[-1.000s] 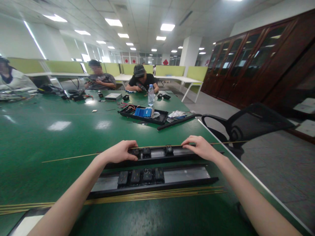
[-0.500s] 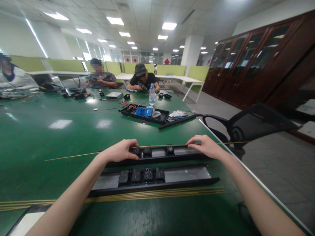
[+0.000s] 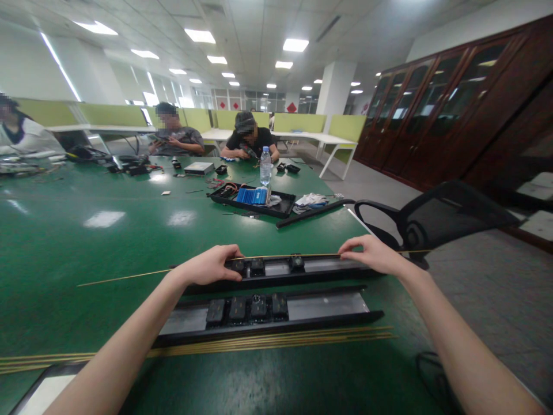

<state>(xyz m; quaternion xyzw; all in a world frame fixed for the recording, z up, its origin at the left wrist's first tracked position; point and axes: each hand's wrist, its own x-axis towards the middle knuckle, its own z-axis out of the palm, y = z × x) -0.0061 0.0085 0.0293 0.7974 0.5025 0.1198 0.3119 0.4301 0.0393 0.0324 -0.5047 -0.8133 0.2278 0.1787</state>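
A thin brass rod (image 3: 294, 255) lies along the far rim of a long black channel (image 3: 272, 280) and sticks out past both its ends. My left hand (image 3: 211, 265) is clasped over the channel's left part, its fingertips at the rod and its thumb towards the near wall. My right hand (image 3: 369, 253) pinches the rod near the channel's right part. Small black blocks (image 3: 296, 263) sit inside this channel; some are partly behind my left hand. Nearer to me is a second black channel (image 3: 328, 305) with several black blocks (image 3: 237, 309) in a row.
Several brass rods (image 3: 276, 339) lie in front of the near channel. A black tray (image 3: 283, 204) with a blue finned part, a water bottle (image 3: 265, 167), gloves (image 3: 311, 202) and a black strip (image 3: 315, 213) are farther back. Across the table (image 3: 108, 242) sit other people. A chair (image 3: 449, 213) stands at right.
My right hand has slid a little to the right along the rod. My left hand stays at the same place on the channel.
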